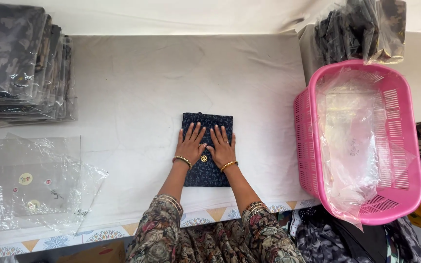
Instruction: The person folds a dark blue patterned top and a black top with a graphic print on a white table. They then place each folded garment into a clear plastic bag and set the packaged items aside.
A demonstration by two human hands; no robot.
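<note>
The fingers of both hands lie flat and spread, gripping nothing: the left hand (191, 142) and the right hand (222, 146) press palm-down, side by side and nearly touching at the thumbs, on a folded dark blue patterned garment (206, 170). The fingertips point to the far side of the table, and the heels of the palms sit about mid-way down the cloth. A small round gold ornament (203, 158) on the fabric shows between the two wrists. Each wrist carries a gold bangle.

The garment is a tidy upright rectangle lying on the white cloth-covered table (132, 87), near the middle and a little toward the near edge. Its far edge looks slightly wavy, while the near part lies straight.

The step in hand seems to be flattening the fold. To do it well, I would judge that the palms should slide outward from the centre toward the left and right edges, so trapped air and creases leave at the sides, and the far corners should be squared last. The pressure should stay even, so the layers beneath do not slip out of line.

To the left, near the table's edge, lie clear plastic bags (35, 185); beyond them, at the far left, is a stack of bagged dark garments (20, 63). To the right stands a pink plastic basket (308, 146) lined with clear plastic, and more bagged garments (356, 29) sit beyond it.
</note>
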